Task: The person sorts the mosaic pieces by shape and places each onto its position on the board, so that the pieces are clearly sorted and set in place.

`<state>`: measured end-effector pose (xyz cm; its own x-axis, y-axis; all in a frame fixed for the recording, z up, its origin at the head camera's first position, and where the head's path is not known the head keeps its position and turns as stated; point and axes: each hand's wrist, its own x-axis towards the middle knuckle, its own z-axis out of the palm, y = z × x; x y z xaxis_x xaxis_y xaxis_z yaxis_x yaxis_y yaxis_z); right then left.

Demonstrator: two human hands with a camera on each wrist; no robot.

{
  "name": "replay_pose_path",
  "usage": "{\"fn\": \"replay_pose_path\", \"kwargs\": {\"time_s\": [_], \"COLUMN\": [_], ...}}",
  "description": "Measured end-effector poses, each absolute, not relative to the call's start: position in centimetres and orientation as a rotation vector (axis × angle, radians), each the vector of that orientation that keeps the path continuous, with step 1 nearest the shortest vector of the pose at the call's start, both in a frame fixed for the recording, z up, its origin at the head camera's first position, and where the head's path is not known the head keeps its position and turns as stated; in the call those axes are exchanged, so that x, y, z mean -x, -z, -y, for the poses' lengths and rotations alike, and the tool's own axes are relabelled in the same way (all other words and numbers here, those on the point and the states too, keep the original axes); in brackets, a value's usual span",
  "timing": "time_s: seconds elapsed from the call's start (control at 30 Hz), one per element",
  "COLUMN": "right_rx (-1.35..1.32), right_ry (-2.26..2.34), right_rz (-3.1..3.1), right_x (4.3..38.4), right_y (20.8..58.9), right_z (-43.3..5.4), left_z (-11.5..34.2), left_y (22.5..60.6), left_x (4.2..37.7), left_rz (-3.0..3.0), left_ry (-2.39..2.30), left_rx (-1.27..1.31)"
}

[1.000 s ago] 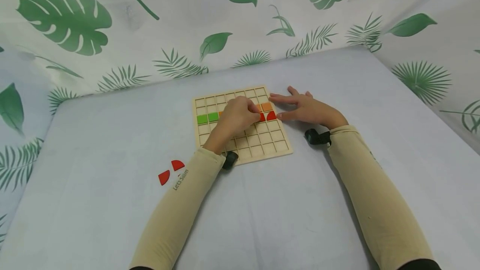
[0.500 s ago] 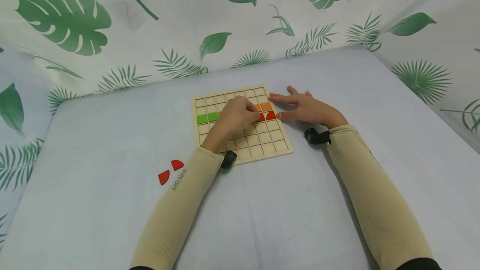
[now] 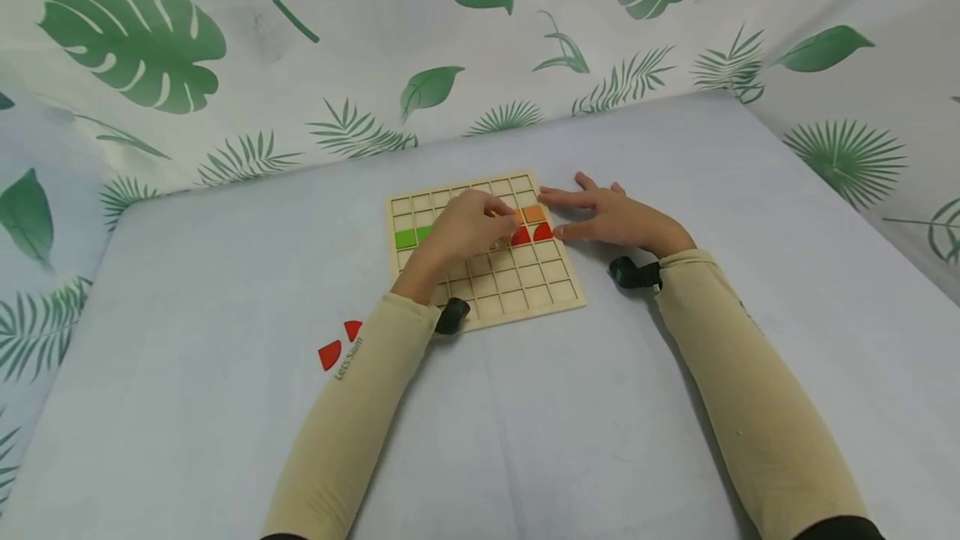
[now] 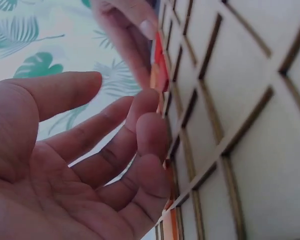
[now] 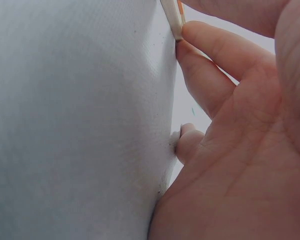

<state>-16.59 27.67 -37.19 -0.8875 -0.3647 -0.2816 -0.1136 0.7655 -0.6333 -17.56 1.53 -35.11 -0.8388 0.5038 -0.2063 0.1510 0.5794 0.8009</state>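
A wooden grid board (image 3: pixel 517 277) lies on the table, with green tiles (image 3: pixel 406 238), orange tiles (image 3: pixel 534 213) and two red quarter-circle tiles (image 3: pixel 521 235) in its squares. Above the board's middle is my left hand (image 3: pixel 468 227). In the left wrist view its thumb (image 4: pixel 72 92) stands apart from the loosely bent fingers, and nothing shows between them. It hides some of the middle squares. My right hand (image 3: pixel 618 215) lies at the board's right edge with fingers spread. Its fingertips touch that edge in the right wrist view.
Two more red quarter-circle pieces (image 3: pixel 329 355) lie on the table left of the board, one partly covered by the left sleeve (image 3: pixel 352 407). A leaf-printed cloth (image 3: pixel 360 48) hangs behind the pale table (image 3: pixel 585 407).
My left hand has drawn slightly left and its thumb and finger have parted from the red tile, which now shows in full on the board. The right hand has stayed put.
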Motion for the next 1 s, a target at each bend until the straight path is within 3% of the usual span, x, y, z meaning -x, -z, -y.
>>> {"fn": "replay_pose_path", "kwargs": {"time_s": [0.3,0.67,1.0], "right_rx": [0.346,0.304,0.291], "right_ry": [0.867,0.863,0.838], "right_rz": [-2.559,-2.568,-2.57], "right_x": [16.6,16.5,16.5], "right_y": [37.1,36.9,37.0], "right_z": [-27.3,-27.4,-27.3], "left_z": [0.0,0.7,2.1], "left_y": [33.9,31.3,31.2], "left_x": [17.7,16.8,15.7], "left_rz": [-2.108,-2.026,-1.811], "left_ry": [-1.532,-1.753,-1.905], "left_rx": [-0.403,-0.525,-0.605]}}
